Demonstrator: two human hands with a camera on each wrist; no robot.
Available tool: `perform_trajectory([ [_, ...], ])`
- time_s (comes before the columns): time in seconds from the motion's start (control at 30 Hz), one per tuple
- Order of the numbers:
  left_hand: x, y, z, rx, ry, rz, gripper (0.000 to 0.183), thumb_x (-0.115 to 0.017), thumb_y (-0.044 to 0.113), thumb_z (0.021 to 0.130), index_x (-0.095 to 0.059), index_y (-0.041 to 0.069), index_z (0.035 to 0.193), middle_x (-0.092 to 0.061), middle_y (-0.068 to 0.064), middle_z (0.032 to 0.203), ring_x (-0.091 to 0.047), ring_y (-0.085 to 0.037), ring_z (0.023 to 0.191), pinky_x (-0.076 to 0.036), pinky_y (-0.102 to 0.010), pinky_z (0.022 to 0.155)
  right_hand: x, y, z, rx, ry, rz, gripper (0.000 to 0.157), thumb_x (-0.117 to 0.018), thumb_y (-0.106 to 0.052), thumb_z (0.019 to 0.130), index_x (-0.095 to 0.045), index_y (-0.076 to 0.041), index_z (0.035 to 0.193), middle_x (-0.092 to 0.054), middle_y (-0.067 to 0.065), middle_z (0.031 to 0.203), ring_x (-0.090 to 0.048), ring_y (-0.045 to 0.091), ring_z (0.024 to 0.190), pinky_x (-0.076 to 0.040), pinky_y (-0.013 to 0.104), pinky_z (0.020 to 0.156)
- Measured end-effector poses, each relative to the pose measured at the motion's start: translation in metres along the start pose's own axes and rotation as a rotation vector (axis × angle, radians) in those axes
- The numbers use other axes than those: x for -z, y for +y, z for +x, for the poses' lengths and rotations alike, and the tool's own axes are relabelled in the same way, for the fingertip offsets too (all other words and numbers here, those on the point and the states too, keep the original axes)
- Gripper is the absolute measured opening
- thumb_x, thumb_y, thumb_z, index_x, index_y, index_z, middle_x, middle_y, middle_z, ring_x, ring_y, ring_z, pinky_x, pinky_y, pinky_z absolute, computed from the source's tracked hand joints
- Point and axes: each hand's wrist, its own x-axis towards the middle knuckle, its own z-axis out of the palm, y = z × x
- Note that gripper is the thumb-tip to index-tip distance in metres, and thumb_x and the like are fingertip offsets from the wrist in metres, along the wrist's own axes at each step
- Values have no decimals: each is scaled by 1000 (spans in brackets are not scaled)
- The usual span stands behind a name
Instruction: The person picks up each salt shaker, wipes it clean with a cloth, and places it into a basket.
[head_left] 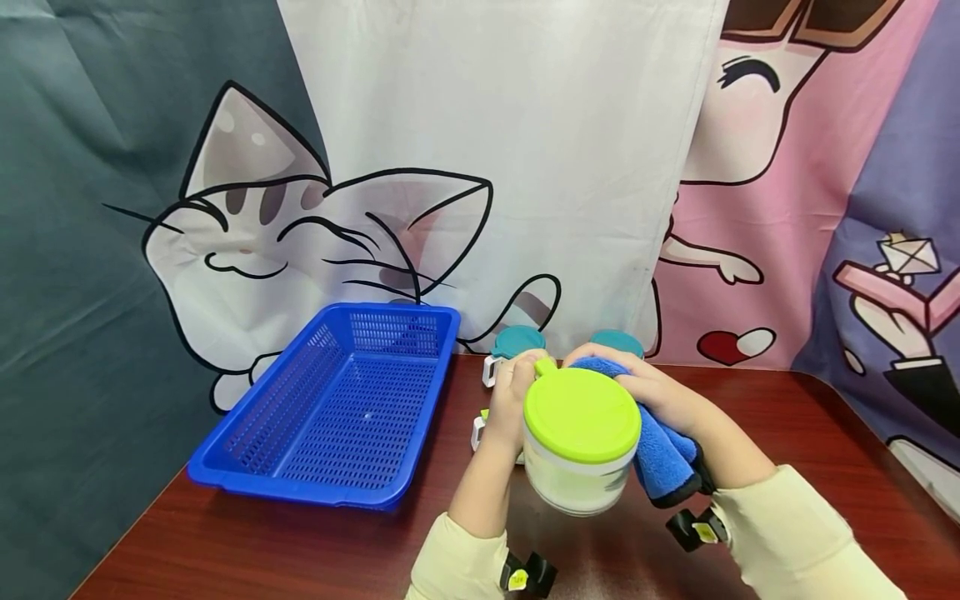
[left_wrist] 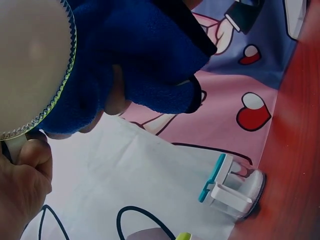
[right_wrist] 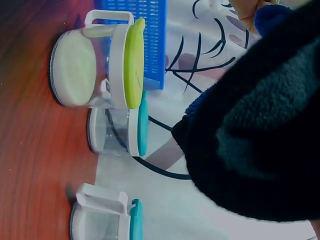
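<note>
A clear jar with a lime-green lid (head_left: 582, 415) is held up above the table. My left hand (head_left: 512, 398) grips it at the handle side; the left wrist view shows the jar's pale round base (left_wrist: 32, 60) and the fingers (left_wrist: 35, 155) curled about the handle. In my right hand (head_left: 660, 392) is a folded blue cloth (head_left: 663, 462) with black edging, held against the jar's right side. Dark cloth (right_wrist: 260, 120) fills much of the right wrist view and hides most of that hand.
A blue plastic basket (head_left: 420, 433) stands on the left of the brown table (head_left: 300, 550). Behind the hands are two teal-lidded jars (head_left: 519, 340) and another green-lidded jar (right_wrist: 133, 65), partly hidden. A printed cloth backdrop (head_left: 525, 125) hangs behind the table.
</note>
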Motion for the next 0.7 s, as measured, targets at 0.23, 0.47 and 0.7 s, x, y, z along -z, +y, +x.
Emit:
perform_trajectory([
  [0.23, 1, -2, 1, -35, 81, 13, 34, -34, 18, 86, -33, -6, 63, -34, 3, 58, -33, -8, 52, -28, -19, 48, -2, 2, -3, -23, 71, 2, 35, -35, -10, 87, -49, -11, 119, -52, 7, 110, -51, 22, 98, -47, 35, 80],
  [0.47, 5, -1, 3, -73, 227, 66, 28, -33, 12, 85, -32, -2, 60, -32, 3, 56, -31, -6, 48, -26, -17, 44, -4, 4, -4, -7, 188, -47, 34, -36, -8, 89, -50, -15, 119, -51, 4, 112, -49, 22, 99, -47, 33, 79],
  [0.7, 9, 1, 3, -134, 343, 209, 26, -34, 7, 86, -38, -2, 61, -37, 1, 58, -34, -8, 52, -29, -18, 48, -7, 5, -7, 6, 282, -90, 36, -38, -5, 89, -51, -20, 118, -54, 0, 110, -51, 17, 97, -47, 29, 78],
])
